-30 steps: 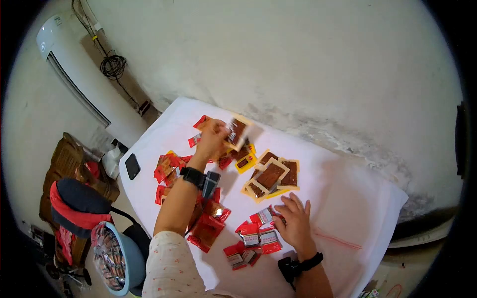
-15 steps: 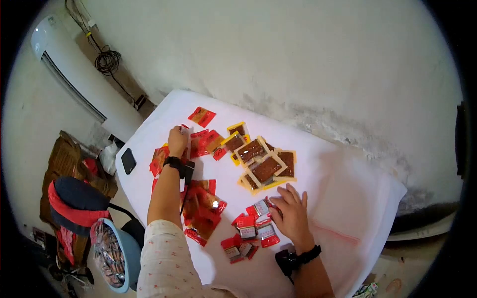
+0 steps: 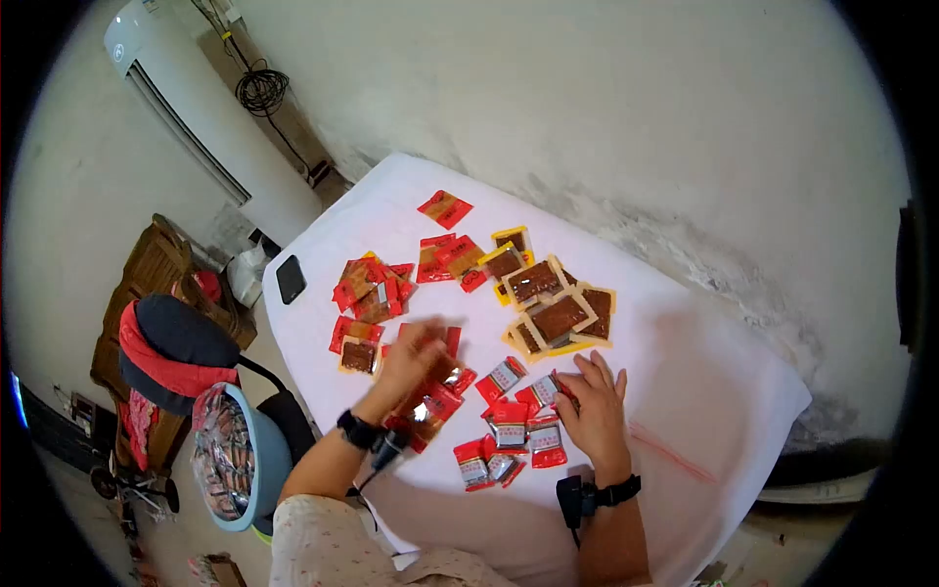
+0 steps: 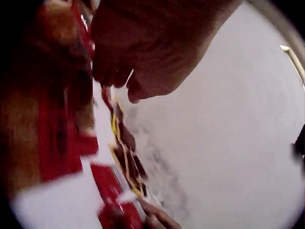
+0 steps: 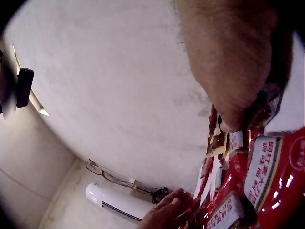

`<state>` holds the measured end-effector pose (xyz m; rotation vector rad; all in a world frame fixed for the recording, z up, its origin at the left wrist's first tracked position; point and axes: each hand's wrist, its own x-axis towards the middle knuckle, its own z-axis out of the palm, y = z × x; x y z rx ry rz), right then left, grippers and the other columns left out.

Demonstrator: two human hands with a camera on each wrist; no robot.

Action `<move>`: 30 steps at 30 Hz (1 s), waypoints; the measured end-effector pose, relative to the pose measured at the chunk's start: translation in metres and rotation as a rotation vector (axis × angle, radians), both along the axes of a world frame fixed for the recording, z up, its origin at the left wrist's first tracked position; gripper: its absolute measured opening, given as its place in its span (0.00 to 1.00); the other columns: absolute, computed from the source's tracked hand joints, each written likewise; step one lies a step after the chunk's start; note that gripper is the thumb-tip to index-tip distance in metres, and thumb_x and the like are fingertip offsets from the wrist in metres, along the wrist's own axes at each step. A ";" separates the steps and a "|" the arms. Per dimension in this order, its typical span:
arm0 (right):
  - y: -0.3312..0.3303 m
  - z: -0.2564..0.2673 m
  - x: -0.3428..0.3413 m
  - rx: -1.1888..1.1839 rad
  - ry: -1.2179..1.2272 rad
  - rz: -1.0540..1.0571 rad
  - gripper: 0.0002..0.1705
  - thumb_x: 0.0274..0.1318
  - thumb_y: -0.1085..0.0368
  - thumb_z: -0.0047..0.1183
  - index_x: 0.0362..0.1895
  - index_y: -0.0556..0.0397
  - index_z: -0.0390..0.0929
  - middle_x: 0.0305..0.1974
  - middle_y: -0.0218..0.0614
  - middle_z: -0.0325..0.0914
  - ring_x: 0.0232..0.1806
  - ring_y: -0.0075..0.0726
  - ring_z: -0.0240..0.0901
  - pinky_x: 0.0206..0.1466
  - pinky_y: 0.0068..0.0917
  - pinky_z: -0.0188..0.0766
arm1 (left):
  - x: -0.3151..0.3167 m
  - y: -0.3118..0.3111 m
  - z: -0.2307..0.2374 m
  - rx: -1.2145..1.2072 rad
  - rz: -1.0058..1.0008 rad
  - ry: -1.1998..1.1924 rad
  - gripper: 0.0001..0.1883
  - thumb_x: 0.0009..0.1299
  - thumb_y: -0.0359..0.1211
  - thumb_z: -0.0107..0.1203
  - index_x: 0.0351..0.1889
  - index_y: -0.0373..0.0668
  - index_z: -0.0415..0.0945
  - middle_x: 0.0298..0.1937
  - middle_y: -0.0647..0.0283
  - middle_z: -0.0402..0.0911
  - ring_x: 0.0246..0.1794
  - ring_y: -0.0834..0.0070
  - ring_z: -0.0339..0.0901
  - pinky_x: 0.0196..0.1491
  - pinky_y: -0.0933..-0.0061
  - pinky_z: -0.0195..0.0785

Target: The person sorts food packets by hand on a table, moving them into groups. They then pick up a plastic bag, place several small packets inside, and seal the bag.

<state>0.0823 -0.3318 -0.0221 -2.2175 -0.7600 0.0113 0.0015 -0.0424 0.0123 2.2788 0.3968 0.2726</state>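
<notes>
My left hand (image 3: 416,352), blurred, hovers over the larger red packets (image 3: 430,411) at the left middle of the white-covered table. Its fingers bend loosely downward, with nothing visible in them in the left wrist view. My right hand (image 3: 594,406) rests at the right end of the small red-and-white packets (image 3: 509,428), fingers spread and relaxed, thumb side at one packet (image 3: 538,392). In the right wrist view the white labels (image 5: 261,169) carry printed characters. Beyond the right hand lies a pile of brown slabs in clear, pale-edged wrappers (image 3: 559,320).
More red packets (image 3: 377,291) lie at the table's left, with one red packet (image 3: 446,208) near the far edge. A phone (image 3: 290,279) sits at the left corner. Beside the table stand a blue tub (image 3: 269,460) of wrapped packets and a dark-and-red seat (image 3: 176,338). Behind is a wall.
My left hand placed a brown slab on the pile, went left to the red packets, then came back nearer. Another small packet now lies in the red-and-white group. The right hand has stayed there.
</notes>
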 end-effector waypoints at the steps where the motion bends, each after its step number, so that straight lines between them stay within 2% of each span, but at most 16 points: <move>1: 0.000 0.000 -0.001 -0.010 -0.003 0.000 0.15 0.48 0.60 0.57 0.43 0.45 0.80 0.58 0.38 0.66 0.67 0.46 0.51 0.67 0.63 0.37 | 0.005 0.023 0.006 0.330 0.073 -0.081 0.24 0.64 0.31 0.57 0.59 0.43 0.66 0.58 0.55 0.70 0.61 0.59 0.65 0.61 0.62 0.60; 3: 0.000 0.001 -0.001 -0.018 0.000 0.003 0.15 0.48 0.60 0.57 0.43 0.45 0.80 0.58 0.38 0.66 0.67 0.46 0.51 0.67 0.63 0.37 | 0.019 0.085 0.000 0.553 0.187 -0.200 0.31 0.57 0.39 0.64 0.59 0.46 0.66 0.62 0.48 0.64 0.63 0.50 0.60 0.63 0.57 0.56; 4: 0.000 0.001 0.000 -0.032 0.001 0.003 0.15 0.48 0.60 0.57 0.43 0.45 0.80 0.58 0.39 0.66 0.67 0.46 0.51 0.67 0.63 0.37 | 0.023 0.109 -0.005 0.556 0.187 -0.202 0.31 0.57 0.39 0.64 0.59 0.46 0.66 0.62 0.48 0.64 0.63 0.50 0.60 0.63 0.57 0.56; 6: 0.000 0.001 -0.001 -0.032 0.000 0.000 0.16 0.48 0.60 0.57 0.43 0.45 0.80 0.58 0.39 0.66 0.67 0.47 0.51 0.67 0.63 0.37 | 0.028 0.148 -0.016 0.729 0.458 0.120 0.38 0.52 0.44 0.67 0.59 0.44 0.66 0.63 0.46 0.63 0.63 0.50 0.60 0.63 0.59 0.56; 7: 0.000 0.001 0.000 -0.035 -0.002 0.000 0.16 0.48 0.60 0.57 0.43 0.45 0.80 0.58 0.39 0.66 0.67 0.47 0.51 0.67 0.64 0.36 | 0.029 0.163 -0.022 0.729 0.459 0.118 0.38 0.52 0.44 0.67 0.59 0.44 0.66 0.63 0.46 0.63 0.63 0.50 0.60 0.63 0.59 0.56; 9: 0.002 0.000 -0.001 -0.027 -0.004 0.000 0.16 0.47 0.60 0.58 0.43 0.46 0.80 0.58 0.39 0.66 0.67 0.47 0.51 0.67 0.64 0.36 | 0.027 0.172 -0.019 0.413 0.243 -0.004 0.42 0.48 0.48 0.68 0.59 0.41 0.65 0.58 0.45 0.67 0.60 0.50 0.63 0.62 0.60 0.57; 10: 0.001 -0.001 -0.001 -0.022 -0.005 -0.004 0.16 0.47 0.60 0.58 0.43 0.46 0.80 0.58 0.39 0.66 0.67 0.47 0.51 0.67 0.64 0.36 | 0.026 0.176 -0.019 0.299 0.195 0.041 0.37 0.53 0.43 0.66 0.59 0.39 0.65 0.54 0.47 0.71 0.57 0.51 0.66 0.60 0.60 0.58; 11: 0.000 -0.001 -0.001 -0.023 -0.004 -0.003 0.16 0.47 0.60 0.58 0.43 0.46 0.80 0.58 0.39 0.66 0.67 0.47 0.51 0.67 0.64 0.36 | 0.025 0.164 -0.015 0.298 0.196 0.042 0.37 0.53 0.43 0.66 0.59 0.39 0.65 0.54 0.47 0.71 0.57 0.51 0.66 0.60 0.60 0.58; 14: 0.002 -0.002 0.000 -0.012 -0.020 0.004 0.16 0.46 0.60 0.58 0.42 0.47 0.81 0.58 0.40 0.67 0.67 0.48 0.51 0.66 0.66 0.36 | 0.017 0.122 -0.019 0.468 0.119 -0.008 0.29 0.57 0.30 0.59 0.59 0.40 0.65 0.53 0.48 0.71 0.56 0.51 0.67 0.59 0.59 0.59; 17: 0.002 -0.003 -0.001 -0.010 -0.028 0.009 0.16 0.46 0.60 0.58 0.43 0.47 0.80 0.58 0.41 0.67 0.67 0.49 0.51 0.65 0.67 0.36 | 0.008 0.087 -0.014 0.468 0.007 0.092 0.36 0.57 0.33 0.62 0.64 0.41 0.60 0.65 0.49 0.60 0.66 0.56 0.57 0.66 0.64 0.52; 20: 0.002 -0.002 0.000 0.012 -0.024 0.007 0.16 0.46 0.61 0.58 0.42 0.48 0.80 0.58 0.41 0.67 0.67 0.49 0.52 0.65 0.68 0.36 | 0.000 0.063 -0.002 0.430 -0.092 0.142 0.43 0.54 0.38 0.66 0.67 0.42 0.55 0.68 0.48 0.55 0.68 0.55 0.53 0.67 0.62 0.51; 23: 0.002 -0.003 -0.001 0.006 -0.038 0.002 0.16 0.46 0.61 0.57 0.42 0.48 0.80 0.58 0.42 0.67 0.66 0.50 0.53 0.65 0.68 0.36 | 0.004 0.061 0.003 0.414 -0.091 0.203 0.47 0.52 0.41 0.68 0.68 0.43 0.52 0.69 0.48 0.52 0.69 0.54 0.51 0.67 0.62 0.51; 25: 0.001 -0.005 -0.001 0.017 -0.040 -0.002 0.16 0.46 0.61 0.57 0.42 0.48 0.80 0.57 0.42 0.67 0.66 0.50 0.53 0.64 0.69 0.36 | 0.007 0.057 0.002 0.459 -0.084 0.186 0.43 0.54 0.40 0.66 0.67 0.42 0.56 0.67 0.49 0.56 0.67 0.55 0.55 0.67 0.62 0.51; 27: 0.001 -0.004 -0.001 0.017 -0.036 -0.003 0.16 0.46 0.62 0.57 0.42 0.48 0.80 0.57 0.42 0.67 0.66 0.50 0.53 0.64 0.69 0.36 | 0.011 0.054 -0.005 0.367 -0.115 0.176 0.37 0.57 0.39 0.64 0.64 0.43 0.61 0.65 0.52 0.60 0.65 0.55 0.58 0.66 0.62 0.53; 28: 0.001 -0.003 -0.001 0.016 -0.032 -0.004 0.16 0.46 0.62 0.57 0.42 0.48 0.80 0.57 0.42 0.67 0.66 0.50 0.53 0.64 0.69 0.36 | 0.011 0.054 -0.013 0.368 -0.177 0.073 0.30 0.60 0.38 0.61 0.60 0.42 0.65 0.62 0.54 0.64 0.63 0.57 0.61 0.64 0.61 0.55; 30: 0.001 -0.001 -0.001 0.022 -0.029 0.000 0.16 0.46 0.62 0.57 0.42 0.48 0.80 0.57 0.42 0.67 0.66 0.50 0.53 0.65 0.68 0.36 | 0.012 0.054 -0.014 0.357 -0.173 0.002 0.30 0.60 0.38 0.60 0.60 0.43 0.65 0.62 0.54 0.65 0.62 0.57 0.62 0.64 0.61 0.55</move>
